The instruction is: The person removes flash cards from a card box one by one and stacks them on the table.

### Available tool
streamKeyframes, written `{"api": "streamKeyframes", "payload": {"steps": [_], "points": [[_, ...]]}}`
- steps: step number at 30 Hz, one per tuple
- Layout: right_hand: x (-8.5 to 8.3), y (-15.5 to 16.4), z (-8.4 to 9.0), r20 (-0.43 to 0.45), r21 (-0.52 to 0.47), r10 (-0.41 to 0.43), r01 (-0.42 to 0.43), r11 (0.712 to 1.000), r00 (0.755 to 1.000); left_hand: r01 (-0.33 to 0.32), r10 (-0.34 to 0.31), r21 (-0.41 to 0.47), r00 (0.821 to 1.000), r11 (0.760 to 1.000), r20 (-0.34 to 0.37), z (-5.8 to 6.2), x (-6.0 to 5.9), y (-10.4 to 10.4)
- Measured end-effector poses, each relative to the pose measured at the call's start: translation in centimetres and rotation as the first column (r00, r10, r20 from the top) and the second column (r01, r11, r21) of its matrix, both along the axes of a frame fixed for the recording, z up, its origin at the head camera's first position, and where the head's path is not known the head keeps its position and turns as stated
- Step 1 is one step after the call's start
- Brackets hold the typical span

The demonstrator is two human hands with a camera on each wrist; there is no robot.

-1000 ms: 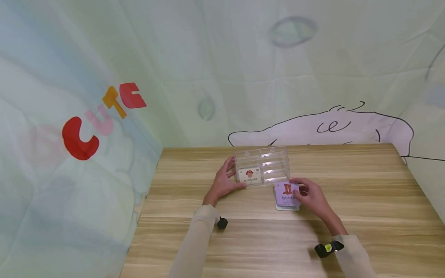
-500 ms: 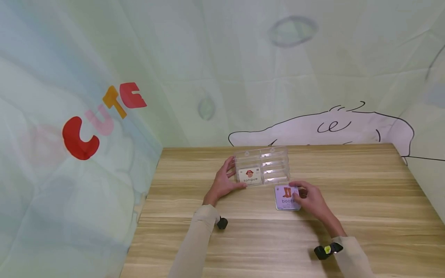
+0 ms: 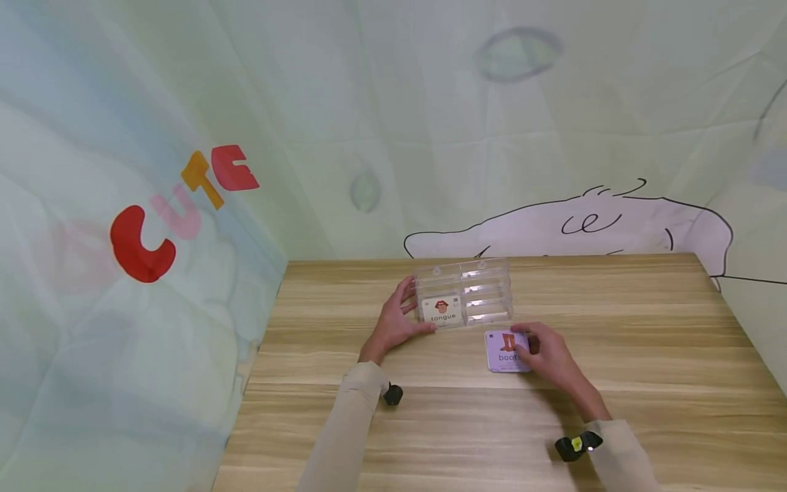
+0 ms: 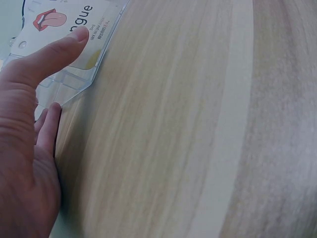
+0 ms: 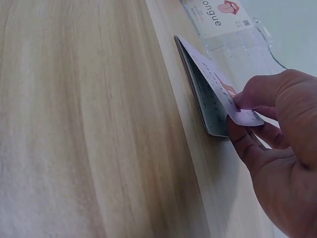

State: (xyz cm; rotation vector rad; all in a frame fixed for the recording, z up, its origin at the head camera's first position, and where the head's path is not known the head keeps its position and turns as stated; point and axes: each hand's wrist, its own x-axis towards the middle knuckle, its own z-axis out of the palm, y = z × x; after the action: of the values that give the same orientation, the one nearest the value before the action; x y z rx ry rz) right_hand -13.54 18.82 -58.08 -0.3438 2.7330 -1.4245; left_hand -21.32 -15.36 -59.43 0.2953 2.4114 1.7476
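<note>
A clear plastic card holder point(image 3: 486, 294) with two columns of slots stands on the wooden table. In its lower left slot sits a white "tongue" card point(image 3: 441, 310). My left hand point(image 3: 396, 324) grips the holder's left side, thumb along the front edge over the card and fingers at the side. My right hand point(image 3: 549, 352) pinches the right edge of a purple "boots" card point(image 3: 505, 359) between thumb and fingers. In the right wrist view that card is tilted, its held edge raised above a thin stack of cards point(image 5: 198, 94) and its far edge meeting the stack.
The wooden table point(image 3: 443, 430) runs up to a pale printed curtain point(image 3: 381, 123) at the back and left. Black wrist cameras sit on both wrists. The cards lie just in front of the holder's right column.
My right hand has brought the boots card slightly down toward me, so it now covers the card beneath in the head view. The left hand and holder stay put.
</note>
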Motion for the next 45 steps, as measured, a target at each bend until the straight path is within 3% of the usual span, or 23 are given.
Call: {"api": "streamKeyframes", "payload": {"steps": [12,20,29,45], "points": [[-0.2,-0.4,-0.3,-0.079,0.042,0.004,0.0,0.999,0.997,-0.007,0.007,-0.001,1.0,1.0,0.008,0.2,0.1,0.1],[-0.1,-0.7,-0.3,-0.069,0.094,-0.012,0.019,0.995,0.998,-0.008,0.008,0.009,1.0,1.0,0.003,0.1,0.1,0.1],[-0.2,-0.9,-0.8,-0.116,0.116,-0.026,0.04,0.992,0.993,-0.004,0.004,0.021,1.0,1.0,0.003,-0.1,0.0,0.1],[-0.2,-1.5,-0.7,-0.082,0.137,-0.047,0.058,0.989,0.995,0.003,-0.003,0.018,1.0,1.0,-0.002,0.0,0.0,0.0]]}}
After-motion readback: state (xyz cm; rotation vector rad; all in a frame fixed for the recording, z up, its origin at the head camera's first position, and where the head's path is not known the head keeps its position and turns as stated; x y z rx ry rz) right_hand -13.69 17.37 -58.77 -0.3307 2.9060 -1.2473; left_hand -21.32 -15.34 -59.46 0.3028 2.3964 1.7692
